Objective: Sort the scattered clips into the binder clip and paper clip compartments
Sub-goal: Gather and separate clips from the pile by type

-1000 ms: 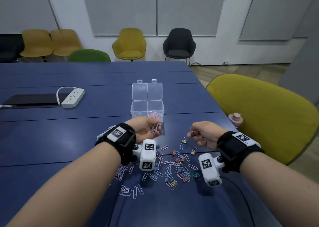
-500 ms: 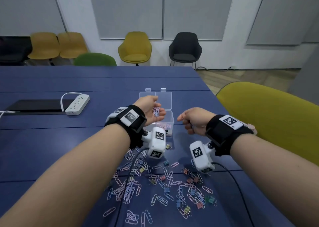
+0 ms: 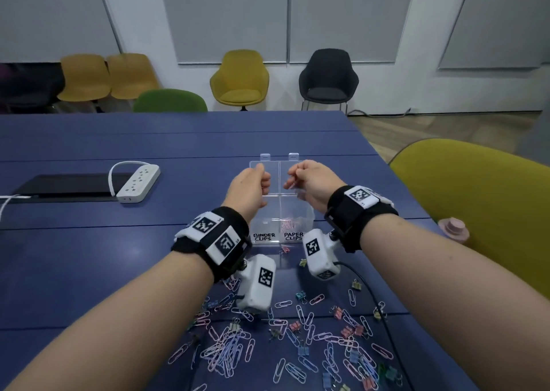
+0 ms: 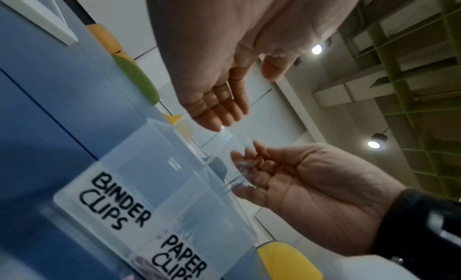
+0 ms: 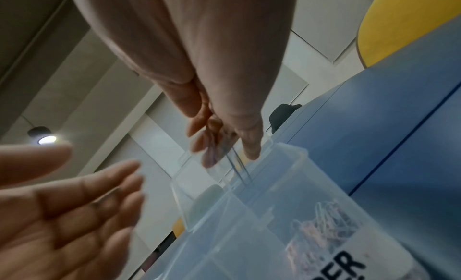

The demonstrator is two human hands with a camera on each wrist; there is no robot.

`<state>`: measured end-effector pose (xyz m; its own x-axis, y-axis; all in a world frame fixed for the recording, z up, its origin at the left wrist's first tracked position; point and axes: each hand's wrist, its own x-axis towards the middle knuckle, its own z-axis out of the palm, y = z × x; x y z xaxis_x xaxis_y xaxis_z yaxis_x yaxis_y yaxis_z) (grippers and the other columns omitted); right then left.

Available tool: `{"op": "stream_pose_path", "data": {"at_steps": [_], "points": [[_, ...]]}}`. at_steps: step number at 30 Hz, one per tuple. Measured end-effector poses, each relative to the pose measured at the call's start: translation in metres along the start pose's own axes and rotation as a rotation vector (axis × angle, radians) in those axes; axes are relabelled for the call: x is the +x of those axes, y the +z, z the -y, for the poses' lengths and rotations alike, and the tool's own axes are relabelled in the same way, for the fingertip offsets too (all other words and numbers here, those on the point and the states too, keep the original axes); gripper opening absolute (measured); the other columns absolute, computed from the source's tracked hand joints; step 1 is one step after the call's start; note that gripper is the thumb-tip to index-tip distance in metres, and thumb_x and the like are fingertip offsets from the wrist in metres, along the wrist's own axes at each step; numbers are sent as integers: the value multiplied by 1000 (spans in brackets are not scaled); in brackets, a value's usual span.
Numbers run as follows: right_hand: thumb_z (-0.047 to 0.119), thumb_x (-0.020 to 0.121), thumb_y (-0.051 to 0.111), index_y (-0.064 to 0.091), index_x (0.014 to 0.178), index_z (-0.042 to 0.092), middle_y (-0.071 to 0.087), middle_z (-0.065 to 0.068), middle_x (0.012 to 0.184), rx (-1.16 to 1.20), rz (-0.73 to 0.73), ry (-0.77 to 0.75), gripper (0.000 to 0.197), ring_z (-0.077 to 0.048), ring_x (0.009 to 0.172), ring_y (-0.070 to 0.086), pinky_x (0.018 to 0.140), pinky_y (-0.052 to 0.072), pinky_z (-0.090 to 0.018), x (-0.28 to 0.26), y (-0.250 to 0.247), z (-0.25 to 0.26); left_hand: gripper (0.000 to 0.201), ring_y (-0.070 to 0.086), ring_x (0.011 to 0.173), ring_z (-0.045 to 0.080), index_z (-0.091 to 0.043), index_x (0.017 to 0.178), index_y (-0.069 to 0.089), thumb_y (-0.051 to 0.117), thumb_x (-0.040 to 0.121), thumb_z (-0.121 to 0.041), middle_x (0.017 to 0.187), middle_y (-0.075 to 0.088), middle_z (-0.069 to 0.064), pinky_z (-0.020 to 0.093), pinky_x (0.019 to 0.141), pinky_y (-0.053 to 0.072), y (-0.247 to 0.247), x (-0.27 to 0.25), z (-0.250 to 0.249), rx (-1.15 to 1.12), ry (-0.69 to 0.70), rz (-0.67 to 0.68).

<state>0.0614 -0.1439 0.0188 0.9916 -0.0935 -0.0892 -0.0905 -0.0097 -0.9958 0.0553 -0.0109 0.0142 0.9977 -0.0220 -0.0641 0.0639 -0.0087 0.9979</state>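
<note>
A clear two-part box (image 3: 262, 224) stands on the blue table, its lid (image 3: 273, 164) tipped open behind it, with labels BINDER CLIPS (image 3: 263, 236) and PAPER CLIPS (image 3: 293, 236). Pink and white paper clips (image 5: 324, 225) lie in the paper clip side; the binder clip side looks empty. My left hand (image 3: 253, 182) hovers over the box with relaxed fingers and a bare palm (image 4: 219, 99). Over the paper clip side my right hand (image 3: 306, 179) pinches a few thin paper clips (image 5: 234, 166) that hang from its fingertips. Scattered clips (image 3: 297, 331) cover the near table.
A white power strip (image 3: 138, 184) and a flat black pad (image 3: 65, 185) lie at the left. A yellow-green chair (image 3: 476, 212) stands close at the right, with a pink bottle top (image 3: 454, 228) at the table edge. A black cable (image 3: 378, 301) crosses the pile.
Both hands have moved forward from the clip pile to above the box. The paper clips my left hand held are gone from it and its fingers have loosened.
</note>
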Motion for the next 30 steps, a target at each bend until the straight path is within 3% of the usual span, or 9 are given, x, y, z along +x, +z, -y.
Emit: {"op": "stream_pose_path", "data": {"at_steps": [3,8,11,13,15,18,22,26,30], "points": [[-5,94,24,47,75,14,57,-6,75,-42,24,7,35,-14,70,57,58,29,-27,-6,-9,-1,32,47,61,14,-13,76,54,37,101,-26,72,52,1,25,55,40,-12,-13,1,47,43,57],[-9,87,33,50,75,14,58,-4,73,-267,-12,-58,31,-15,63,56,55,39,-24,-34,-40,3,17,52,61,13,-11,76,60,54,92,-11,71,58,1,20,53,42,-10,-38,10,376,56,329],[-7,85,40,55,75,11,59,-4,69,-669,54,-86,25,-14,57,54,42,39,-13,-62,-67,5,12,58,76,12,-11,95,68,57,90,-10,85,66,0,17,68,49,-2,-52,18,752,127,553],[-4,83,48,61,74,11,61,-3,66,-949,190,-10,21,-11,54,54,38,35,-6,-82,-84,2,20,60,89,11,-15,104,68,54,90,-9,101,69,1,22,84,49,5,-64,23,990,174,662],[1,81,52,63,73,17,62,1,66,-1196,326,122,21,-7,54,53,40,36,-7,-102,-99,-6,26,58,92,12,-16,109,67,50,91,-7,111,67,-1,22,86,47,14,-78,26,1140,207,729],[4,81,54,68,84,20,68,-3,84,-1435,342,193,21,-13,69,55,55,40,-17,-126,-110,-22,26,58,97,18,-15,109,66,50,89,-9,112,65,2,24,81,44,24,-91,34,1319,250,745],[9,84,56,71,100,12,71,-5,106,-1450,300,146,23,-22,92,61,71,37,-17,-141,-112,-41,21,59,106,25,-18,107,65,57,87,-19,112,64,2,40,94,49,39,-98,41,1453,214,687],[4,80,58,72,99,13,69,-2,95,-1413,329,83,25,-17,85,59,64,37,-15,-146,-109,-49,22,59,108,29,-15,108,66,61,87,-18,114,65,5,45,93,47,55,-101,47,1567,187,673],[7,79,65,68,88,18,60,2,85,-1431,363,59,15,-15,80,54,69,39,-20,-150,-107,-53,22,62,106,30,-14,106,68,59,86,-13,111,67,6,43,88,51,69,-102,49,1590,186,705]]}}
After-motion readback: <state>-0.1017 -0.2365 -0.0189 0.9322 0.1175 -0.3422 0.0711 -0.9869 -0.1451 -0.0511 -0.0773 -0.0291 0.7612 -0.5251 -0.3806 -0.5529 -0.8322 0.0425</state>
